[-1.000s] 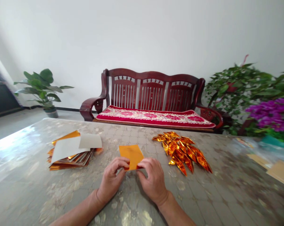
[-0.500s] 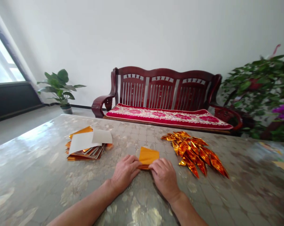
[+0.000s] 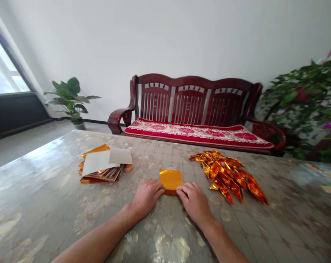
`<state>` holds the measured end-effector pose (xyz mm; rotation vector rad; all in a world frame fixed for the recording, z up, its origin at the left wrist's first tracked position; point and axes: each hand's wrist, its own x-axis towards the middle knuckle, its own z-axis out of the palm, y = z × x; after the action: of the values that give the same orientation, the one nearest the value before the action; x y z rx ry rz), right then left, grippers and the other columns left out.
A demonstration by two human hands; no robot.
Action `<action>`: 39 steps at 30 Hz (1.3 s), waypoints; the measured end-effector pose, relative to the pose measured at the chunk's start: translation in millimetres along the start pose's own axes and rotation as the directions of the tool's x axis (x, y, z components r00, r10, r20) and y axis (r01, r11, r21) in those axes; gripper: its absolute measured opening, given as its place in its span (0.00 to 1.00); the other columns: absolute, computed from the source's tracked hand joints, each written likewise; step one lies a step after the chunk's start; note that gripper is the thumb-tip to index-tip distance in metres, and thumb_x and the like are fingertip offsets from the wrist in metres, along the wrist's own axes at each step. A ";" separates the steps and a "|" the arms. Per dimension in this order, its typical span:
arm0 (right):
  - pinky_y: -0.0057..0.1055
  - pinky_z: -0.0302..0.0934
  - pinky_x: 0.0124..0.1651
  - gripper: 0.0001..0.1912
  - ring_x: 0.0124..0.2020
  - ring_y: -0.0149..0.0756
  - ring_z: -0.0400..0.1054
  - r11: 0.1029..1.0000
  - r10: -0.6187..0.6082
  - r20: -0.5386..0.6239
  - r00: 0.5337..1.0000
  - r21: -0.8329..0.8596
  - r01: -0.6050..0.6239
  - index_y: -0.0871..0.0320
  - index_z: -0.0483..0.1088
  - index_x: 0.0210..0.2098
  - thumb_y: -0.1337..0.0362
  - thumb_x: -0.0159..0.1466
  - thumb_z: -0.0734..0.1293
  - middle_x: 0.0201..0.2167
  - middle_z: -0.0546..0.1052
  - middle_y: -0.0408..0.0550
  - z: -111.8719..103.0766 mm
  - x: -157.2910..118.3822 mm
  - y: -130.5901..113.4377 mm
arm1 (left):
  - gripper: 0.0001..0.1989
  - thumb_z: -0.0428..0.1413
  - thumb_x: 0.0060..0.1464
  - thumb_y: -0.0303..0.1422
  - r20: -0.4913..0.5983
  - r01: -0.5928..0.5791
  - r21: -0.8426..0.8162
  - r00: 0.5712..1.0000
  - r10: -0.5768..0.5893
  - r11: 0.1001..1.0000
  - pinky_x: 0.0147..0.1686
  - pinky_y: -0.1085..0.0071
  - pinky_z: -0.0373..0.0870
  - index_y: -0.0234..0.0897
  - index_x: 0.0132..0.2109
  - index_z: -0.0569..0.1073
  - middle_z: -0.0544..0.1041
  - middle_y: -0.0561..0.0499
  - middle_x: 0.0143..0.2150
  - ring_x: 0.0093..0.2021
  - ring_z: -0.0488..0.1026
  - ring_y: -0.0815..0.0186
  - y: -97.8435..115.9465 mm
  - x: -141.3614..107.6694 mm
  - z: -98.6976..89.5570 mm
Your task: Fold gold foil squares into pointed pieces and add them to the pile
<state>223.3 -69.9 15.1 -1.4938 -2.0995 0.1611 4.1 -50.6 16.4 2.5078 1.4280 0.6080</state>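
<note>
The left hand and right hand lie flat, fingers together, touching opposite sides of a gold foil square.

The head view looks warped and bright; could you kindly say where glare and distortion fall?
In the head view, light from the window leaves a pale glare on the left of the glossy grey table top; the orange-gold foil folds show hot highlights; the wide lens bows and tilts the dark red wooden bench.

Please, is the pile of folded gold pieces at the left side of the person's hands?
No, the folded gold pieces lie to the right of the right hand, while the paper stack is on the left.
</note>
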 end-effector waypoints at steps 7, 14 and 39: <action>0.31 0.58 0.45 0.07 0.42 0.39 0.68 0.997 0.077 0.014 0.997 0.021 -0.078 0.52 0.76 0.35 0.64 0.67 0.66 0.35 0.79 0.44 -0.6 1.9 0.1 | 0.11 0.53 0.65 0.35 0.036 0.065 -0.075 0.997 -0.063 0.995 0.40 0.71 0.63 0.39 0.36 0.77 0.79 0.53 0.36 0.40 0.74 0.64 -1.8 3.8 0.5; 0.30 0.54 0.42 0.10 0.39 0.37 0.67 0.992 0.102 0.053 0.993 -0.075 -0.098 0.53 0.74 0.31 0.62 0.68 0.64 0.33 0.78 0.43 -2.6 5.5 -2.1 | 0.08 0.54 0.63 0.33 0.035 0.108 -0.142 0.994 -0.104 0.984 0.43 0.71 0.65 0.42 0.41 0.79 0.81 0.53 0.40 0.43 0.75 0.63 -3.4 3.6 2.0; 0.31 0.51 0.39 0.03 0.37 0.36 0.67 0.975 0.183 0.052 0.982 -0.141 -0.175 0.52 0.72 0.32 0.64 0.64 0.68 0.33 0.79 0.40 -1.5 9.4 -6.1 | 0.10 0.56 0.57 0.37 0.081 0.330 -0.079 0.943 -0.324 0.941 0.32 0.73 0.61 0.44 0.44 0.79 0.80 0.54 0.34 0.37 0.76 0.63 8.1 10.8 -4.6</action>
<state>216.8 -64.0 22.2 -1.7819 -2.0595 0.1378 13.2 -45.7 26.2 2.1315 1.6995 0.5076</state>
